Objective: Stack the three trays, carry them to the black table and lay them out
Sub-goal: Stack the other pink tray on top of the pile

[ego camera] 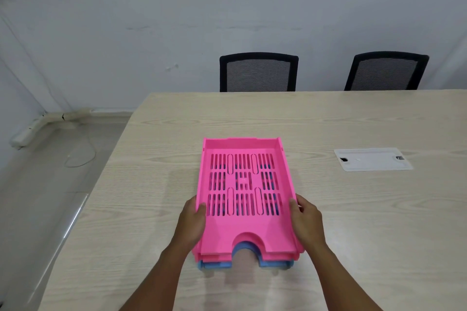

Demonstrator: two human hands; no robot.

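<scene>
Three slotted trays sit nested in one stack on the light wooden table [353, 209]. The top pink tray [243, 225] covers a second pink tray [214, 257], of which only the front edge shows. Under both lies a blue tray [214, 265], seen along the front and through the slots. My left hand [192, 219] grips the stack's left side, thumb over the rim. My right hand [307, 219] grips the right side the same way. The stack's front looks slightly raised above its shadow. No black table is in view.
A white cable cover plate [372, 159] is set into the table to the right of the trays. Two black mesh chairs [259, 72] [386, 70] stand behind the table's far edge. The floor, a skirting duct [50, 121] and a loose cable [86, 151] lie to the left.
</scene>
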